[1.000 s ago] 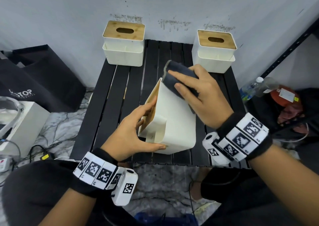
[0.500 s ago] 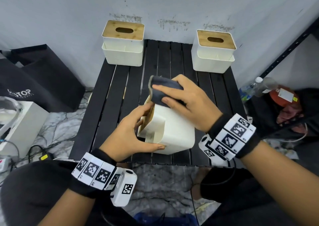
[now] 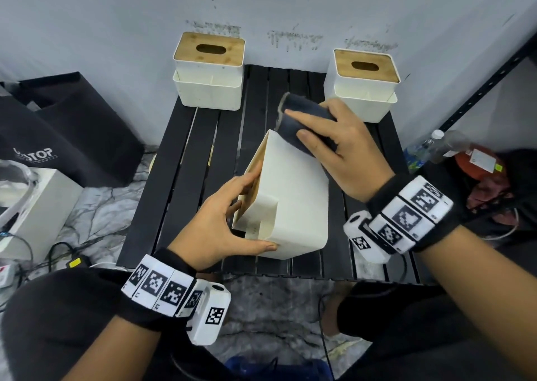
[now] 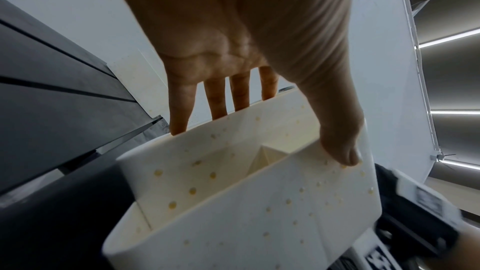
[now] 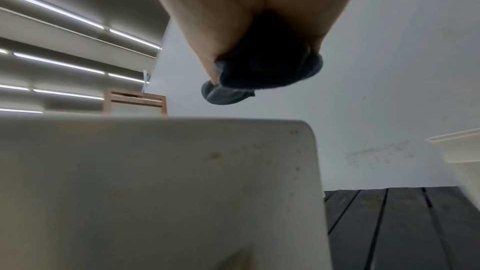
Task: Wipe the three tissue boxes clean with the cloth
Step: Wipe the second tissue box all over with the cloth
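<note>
A white tissue box with a wooden lid stands tipped on its side in the middle of the black slatted table. My left hand grips its near end, fingers on the lid side and thumb on the white face. In the left wrist view the box shows several yellowish spots. My right hand holds a bunched dark cloth and presses it on the box's far upper edge. The cloth hangs just above the box in the right wrist view. Two more tissue boxes stand upright at the back left and back right.
The wall runs right behind the two back boxes. A black bag, a white carton and cables lie on the floor at left. Bottles and a black shelf post are at right.
My right hand swept the cloth towards me along the box's upper face, then back out to the far upper edge. The left hand kept its grip on the box.
</note>
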